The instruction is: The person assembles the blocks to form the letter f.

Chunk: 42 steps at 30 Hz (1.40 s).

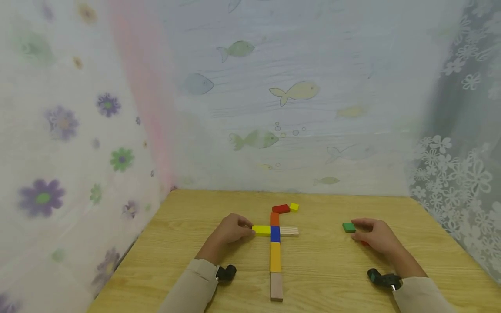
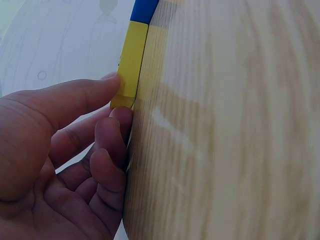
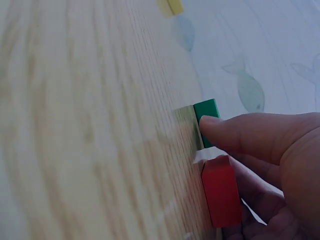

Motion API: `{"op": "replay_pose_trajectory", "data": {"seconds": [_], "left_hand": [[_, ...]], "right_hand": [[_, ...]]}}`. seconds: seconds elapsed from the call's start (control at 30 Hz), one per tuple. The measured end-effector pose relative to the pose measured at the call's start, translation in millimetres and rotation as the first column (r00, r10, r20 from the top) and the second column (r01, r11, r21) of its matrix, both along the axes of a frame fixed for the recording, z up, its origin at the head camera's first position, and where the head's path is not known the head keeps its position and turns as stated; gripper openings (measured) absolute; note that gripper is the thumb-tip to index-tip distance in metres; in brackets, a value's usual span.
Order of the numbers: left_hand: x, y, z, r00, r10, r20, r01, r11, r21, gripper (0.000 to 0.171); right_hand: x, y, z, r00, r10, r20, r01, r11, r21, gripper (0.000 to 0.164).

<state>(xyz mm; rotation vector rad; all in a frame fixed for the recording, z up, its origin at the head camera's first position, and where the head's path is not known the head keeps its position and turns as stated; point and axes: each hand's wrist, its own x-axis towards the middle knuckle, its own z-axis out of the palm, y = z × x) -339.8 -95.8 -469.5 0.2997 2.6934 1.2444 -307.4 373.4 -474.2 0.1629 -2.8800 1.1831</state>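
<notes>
In the head view my left hand (image 1: 231, 231) pinches the outer end of a yellow block (image 1: 261, 231), the left arm of a cross-shaped row lying flat. A blue block (image 1: 275, 234) forms the cross's centre. Above it lies an orange block (image 1: 275, 219), to its right a plain wood block (image 1: 289, 231). Below follow an amber block (image 1: 275, 257) and a pale brown block (image 1: 276, 286). On the right, my right hand (image 1: 377, 234) holds a small green block (image 1: 349, 227) between thumb and fingers. A red block (image 3: 221, 192) sits beneath that hand, mostly hidden in the head view.
Behind the cross, another red block (image 1: 281, 208) and a small yellow block (image 1: 294, 207) lie side by side on the wooden table (image 1: 313, 278). A fish-printed curtain (image 1: 297, 143) hangs at the table's back edge, with a flowered one (image 1: 70, 152) at left.
</notes>
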Motion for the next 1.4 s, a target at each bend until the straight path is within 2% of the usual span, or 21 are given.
{"op": "replay_pose_trajectory", "data": {"seconds": [0.3,0.6,0.77,1.03,1.4], "left_hand": [[-1.4,-1.9,-3.0,1.0,-0.011,-0.004,0.011,1.0,0.009,0.031],[-0.5,-1.6,-4.5,1.0,-0.02,-0.016,0.02,1.0,0.014,0.031],[-0.4,-1.1,-4.6,1.0,-0.012,0.003,0.012,1.0,0.017,0.031],[-2.3,-4.8,-3.4,1.0,0.005,0.002,-0.005,1.0,0.008,0.032],[-2.2,-3.7,-4.3,1.0,-0.024,-0.003,0.024,0.999,0.022,0.032]], "right_hand": [[-3.4,0.9,-2.2,1.0,-0.016,-0.026,0.017,0.999,0.041,0.048],[-0.3,2.4,-4.4,0.999,-0.027,-0.022,0.028,0.999,0.036,0.05],[1.0,2.0,-4.7,0.998,-0.054,-0.023,0.055,0.997,0.047,0.051],[-3.8,-5.8,-0.4,0.995,-0.092,-0.033,0.093,0.995,0.029,0.052],[0.0,-14.0,11.3,0.994,-0.112,0.001,0.112,0.993,0.025,0.054]]}}
